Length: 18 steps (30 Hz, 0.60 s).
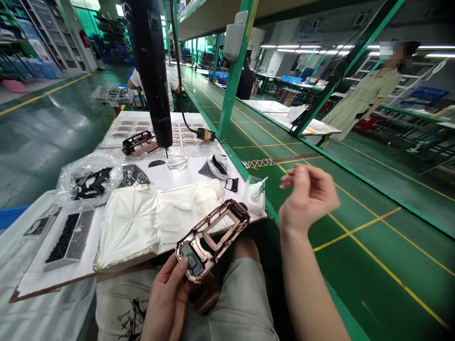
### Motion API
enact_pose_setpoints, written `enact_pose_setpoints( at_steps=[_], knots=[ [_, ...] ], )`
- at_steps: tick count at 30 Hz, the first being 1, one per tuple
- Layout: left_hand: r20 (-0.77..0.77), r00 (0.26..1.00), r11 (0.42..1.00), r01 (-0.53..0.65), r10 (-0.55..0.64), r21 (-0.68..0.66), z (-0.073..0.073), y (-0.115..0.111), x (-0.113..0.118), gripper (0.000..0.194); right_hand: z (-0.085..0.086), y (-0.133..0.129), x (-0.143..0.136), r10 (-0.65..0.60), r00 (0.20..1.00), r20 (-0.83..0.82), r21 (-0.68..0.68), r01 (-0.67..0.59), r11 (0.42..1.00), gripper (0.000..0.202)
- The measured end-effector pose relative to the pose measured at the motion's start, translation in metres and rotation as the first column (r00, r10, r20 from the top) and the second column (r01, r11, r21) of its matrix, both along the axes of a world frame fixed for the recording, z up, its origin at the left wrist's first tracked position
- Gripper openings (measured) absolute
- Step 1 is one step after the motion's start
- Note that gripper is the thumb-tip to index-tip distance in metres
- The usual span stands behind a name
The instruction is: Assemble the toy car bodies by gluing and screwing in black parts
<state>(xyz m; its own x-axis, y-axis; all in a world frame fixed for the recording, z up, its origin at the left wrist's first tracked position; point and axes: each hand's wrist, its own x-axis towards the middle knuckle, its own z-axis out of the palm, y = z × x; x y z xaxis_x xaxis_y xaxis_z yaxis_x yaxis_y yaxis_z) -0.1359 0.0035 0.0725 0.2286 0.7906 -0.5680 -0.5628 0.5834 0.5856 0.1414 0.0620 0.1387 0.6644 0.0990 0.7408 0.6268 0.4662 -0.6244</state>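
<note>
1. The left hand holds a copper-coloured frame by its near end, the thumb pressed on the dark piece set in that end. The frame sits tilted above the lap, just in front of the white cushion, its open inner side facing up.

2. The right hand is raised over the green belt, well apart from the frame. Its fingers are curled in narrow, thumb near the fingertips — whether they pinch anything small, I cannot tell.

3. The step in hand looks like hand work on the inside of this one frame, with the dark piece under the thumb as the likely point of attention. Whether that piece is fully seated cannot be told from here.

4. A next move on the frame would call for a firm left grip and a level frame, so the dark piece does not slip out. The right hand would have to come back across the table edge, clear of the small tub.

5. The black hanging tool points down near the second frame — neither hand touches it. Using it would call for bringing frame and tip together squarely.
</note>
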Motion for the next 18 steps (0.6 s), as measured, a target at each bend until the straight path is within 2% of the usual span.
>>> enact_pose_setpoints(
  at_steps=[1, 3, 5, 7, 9, 12, 14, 16, 18],
  knots=[
    [-0.001, 1.0, 1.0, -0.003, 0.003, -0.007, 0.0, 0.0, 0.0, 0.041, -0.008, -0.003, 0.019, -0.061, 0.99, -0.126, -0.054, 0.054, 0.997, 0.026],
    [-0.001, 1.0, 0.999, -0.028, 0.028, -0.034, 0.0, 0.001, 0.001, 0.044, -0.025, -0.005, 0.049, -0.03, 0.974, -0.223, -0.29, -0.037, 0.956, 0.035],
    [-0.003, 0.998, 0.996, -0.056, 0.056, -0.069, -0.001, 0.001, 0.001, 0.049, -0.038, -0.008, 0.062, 0.069, 0.971, -0.227, -0.461, -0.17, 0.871, 0.039],
    [-0.002, 0.998, 0.994, -0.064, 0.064, -0.089, -0.002, 0.002, 0.001, 0.052, -0.047, -0.012, 0.06, 0.163, 0.967, -0.197, -0.56, -0.248, 0.791, 0.038],
    [0.007, 0.998, 0.995, -0.054, 0.054, -0.08, -0.003, 0.002, 0.001, 0.048, -0.052, -0.015, 0.053, 0.223, 0.962, -0.155, -0.63, -0.27, 0.728, 0.035],
    [0.021, 0.999, 0.999, -0.028, 0.028, -0.017, -0.003, 0.001, 0.0, 0.039, -0.054, -0.017, 0.044, 0.258, 0.962, -0.093, -0.677, -0.251, 0.692, 0.026],
    [0.025, 0.999, 0.999, -0.02, 0.02, 0.031, -0.002, 0.0, 0.0, 0.04, -0.05, -0.018, 0.038, 0.24, 0.969, -0.051, -0.663, -0.213, 0.718, 0.023],
    [0.039, 0.999, 0.998, -0.026, 0.024, 0.065, -0.001, 0.0, 0.001, 0.04, -0.043, -0.022, 0.023, 0.121, 0.993, 0.014, -0.552, -0.093, 0.829, 0.018],
    [0.05, 0.999, 0.996, -0.022, 0.018, 0.082, -0.001, 0.0, 0.001, 0.037, -0.034, -0.03, -0.004, -0.091, 0.995, 0.05, -0.309, 0.102, 0.946, 0.012]
  ],
)
